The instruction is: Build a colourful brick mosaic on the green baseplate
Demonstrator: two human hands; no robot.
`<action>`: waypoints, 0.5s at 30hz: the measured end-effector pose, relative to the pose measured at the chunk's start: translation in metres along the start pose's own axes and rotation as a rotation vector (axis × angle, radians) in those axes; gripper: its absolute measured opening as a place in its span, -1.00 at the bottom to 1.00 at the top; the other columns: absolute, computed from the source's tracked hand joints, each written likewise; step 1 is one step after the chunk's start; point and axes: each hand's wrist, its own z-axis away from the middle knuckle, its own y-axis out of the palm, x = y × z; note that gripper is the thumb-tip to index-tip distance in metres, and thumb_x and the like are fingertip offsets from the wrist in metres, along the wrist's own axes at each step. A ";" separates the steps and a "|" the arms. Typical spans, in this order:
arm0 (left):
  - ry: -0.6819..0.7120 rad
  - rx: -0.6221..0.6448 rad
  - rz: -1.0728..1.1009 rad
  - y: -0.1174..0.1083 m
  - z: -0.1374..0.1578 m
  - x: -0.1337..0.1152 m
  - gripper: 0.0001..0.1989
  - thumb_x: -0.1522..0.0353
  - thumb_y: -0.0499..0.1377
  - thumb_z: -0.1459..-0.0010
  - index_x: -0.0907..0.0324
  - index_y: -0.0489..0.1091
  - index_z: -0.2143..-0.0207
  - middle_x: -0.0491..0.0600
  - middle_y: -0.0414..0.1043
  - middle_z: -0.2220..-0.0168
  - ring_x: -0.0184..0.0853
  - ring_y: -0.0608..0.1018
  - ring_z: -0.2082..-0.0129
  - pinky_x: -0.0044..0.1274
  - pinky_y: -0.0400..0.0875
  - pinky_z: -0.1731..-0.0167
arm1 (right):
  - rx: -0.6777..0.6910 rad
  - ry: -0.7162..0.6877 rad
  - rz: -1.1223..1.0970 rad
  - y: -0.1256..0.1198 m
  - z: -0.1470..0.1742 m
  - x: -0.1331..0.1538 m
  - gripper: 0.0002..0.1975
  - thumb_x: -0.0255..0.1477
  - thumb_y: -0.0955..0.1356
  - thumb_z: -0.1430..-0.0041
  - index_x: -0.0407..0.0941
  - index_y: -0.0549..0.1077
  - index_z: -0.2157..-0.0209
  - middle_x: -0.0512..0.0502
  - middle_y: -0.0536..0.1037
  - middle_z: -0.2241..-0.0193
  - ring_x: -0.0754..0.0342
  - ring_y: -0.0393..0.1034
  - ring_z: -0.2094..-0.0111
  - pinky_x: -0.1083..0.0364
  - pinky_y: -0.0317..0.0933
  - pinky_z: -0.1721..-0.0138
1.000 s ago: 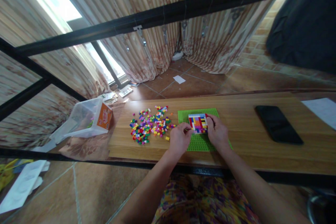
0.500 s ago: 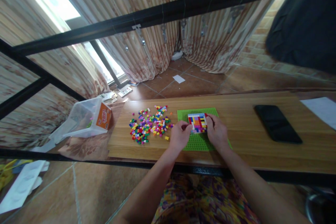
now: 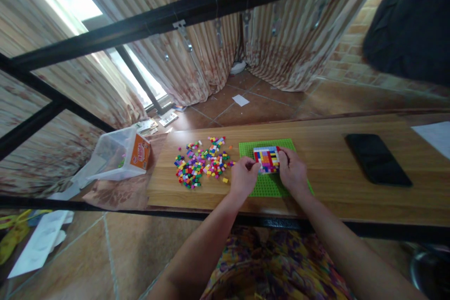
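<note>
Over a green studded baseplate [image 3: 270,186] is a small block of many-coloured toy bricks [image 3: 267,159], with a pale row along its far edge. My right hand [image 3: 292,169] grips its right side, thumb on the near face and fingers around the edge. At its lower left corner my left hand [image 3: 245,176] is closed, thumb and forefinger pinched together against the block. Whether a tiny brick sits in that pinch is hidden. Just left of my left hand lies a spread pile of loose coloured bricks [image 3: 202,164].
The wooden tabletop [image 3: 326,187] carries a black phone [image 3: 378,158] at the right and a white paper [image 3: 436,138] beyond it. A clear plastic tub [image 3: 116,152] with an orange label lies tipped at the left end. A black metal bar [image 3: 211,2] crosses above.
The camera view has shifted slightly, moving the table a little up and right in the picture. Both hands keep nearly the same pose at the brick block.
</note>
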 end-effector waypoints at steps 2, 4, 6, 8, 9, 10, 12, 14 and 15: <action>-0.009 0.002 0.009 0.002 0.000 0.001 -0.85 0.41 0.23 -0.10 0.22 0.42 0.53 -0.12 0.43 0.54 -0.41 0.45 0.49 -0.59 0.27 0.41 | -0.004 0.002 0.015 0.000 0.000 -0.001 -0.49 -0.15 0.13 -0.30 -0.19 0.52 0.09 -0.31 0.59 0.16 -0.09 0.46 0.15 -0.08 0.29 0.05; -0.020 -0.004 0.011 0.004 -0.001 0.002 -0.85 0.42 0.23 -0.09 0.21 0.41 0.54 -0.13 0.41 0.55 -0.42 0.44 0.50 -0.59 0.26 0.42 | -0.003 -0.004 0.026 0.001 0.000 -0.003 -0.46 -0.13 0.12 -0.30 -0.20 0.52 0.10 -0.32 0.59 0.16 -0.10 0.46 0.15 -0.09 0.29 0.06; -0.019 -0.011 -0.002 0.005 -0.002 0.001 -0.86 0.42 0.24 -0.08 0.21 0.40 0.53 -0.14 0.40 0.56 -0.41 0.43 0.51 -0.59 0.25 0.43 | 0.001 -0.017 0.030 0.001 0.000 -0.005 -0.44 -0.10 0.11 -0.30 -0.21 0.52 0.10 -0.33 0.59 0.16 -0.11 0.45 0.15 -0.10 0.29 0.06; 0.001 -0.026 -0.039 0.003 0.000 -0.001 -0.86 0.40 0.23 -0.10 0.20 0.40 0.52 -0.13 0.40 0.55 -0.40 0.43 0.50 -0.58 0.25 0.43 | 0.011 -0.030 0.042 0.000 0.000 -0.007 -0.42 -0.08 0.09 -0.30 -0.20 0.52 0.09 -0.33 0.59 0.16 -0.11 0.45 0.16 -0.10 0.29 0.07; 0.018 -0.041 -0.065 0.001 0.003 -0.002 -0.85 0.39 0.21 -0.13 0.20 0.41 0.51 -0.12 0.41 0.54 -0.40 0.43 0.50 -0.58 0.25 0.42 | 0.016 -0.033 0.050 0.000 -0.001 -0.008 -0.41 -0.07 0.08 -0.31 -0.20 0.52 0.09 -0.33 0.59 0.17 -0.11 0.45 0.17 -0.10 0.29 0.07; 0.040 -0.057 -0.094 -0.003 0.006 -0.002 -0.84 0.38 0.18 -0.16 0.19 0.41 0.49 -0.11 0.41 0.53 -0.39 0.44 0.49 -0.57 0.26 0.41 | 0.021 -0.035 0.058 0.000 -0.001 -0.009 -0.39 -0.07 0.07 -0.31 -0.20 0.52 0.09 -0.33 0.59 0.18 -0.11 0.45 0.18 -0.10 0.29 0.07; 0.093 -0.087 -0.149 -0.016 0.016 -0.002 -0.82 0.37 0.11 -0.22 0.18 0.42 0.43 -0.09 0.43 0.49 -0.38 0.46 0.46 -0.56 0.29 0.38 | 0.027 -0.034 0.066 -0.001 -0.001 -0.010 -0.37 -0.05 0.06 -0.32 -0.21 0.52 0.09 -0.34 0.59 0.18 -0.12 0.45 0.17 -0.10 0.28 0.06; 0.153 -0.091 -0.203 -0.034 0.028 0.004 -0.86 0.42 0.08 -0.23 0.18 0.42 0.36 -0.07 0.45 0.42 -0.37 0.48 0.41 -0.56 0.32 0.34 | 0.028 -0.024 0.066 -0.001 -0.001 -0.010 -0.34 -0.04 0.04 -0.32 -0.22 0.52 0.09 -0.35 0.59 0.17 -0.13 0.45 0.15 -0.11 0.28 0.05; 0.185 -0.080 -0.249 -0.044 0.033 0.008 -0.88 0.46 0.08 -0.20 0.18 0.41 0.31 -0.05 0.46 0.36 -0.36 0.48 0.37 -0.55 0.34 0.31 | 0.028 -0.018 0.066 -0.001 -0.001 -0.011 -0.33 -0.03 0.03 -0.32 -0.22 0.52 0.09 -0.36 0.58 0.16 -0.13 0.44 0.15 -0.11 0.27 0.05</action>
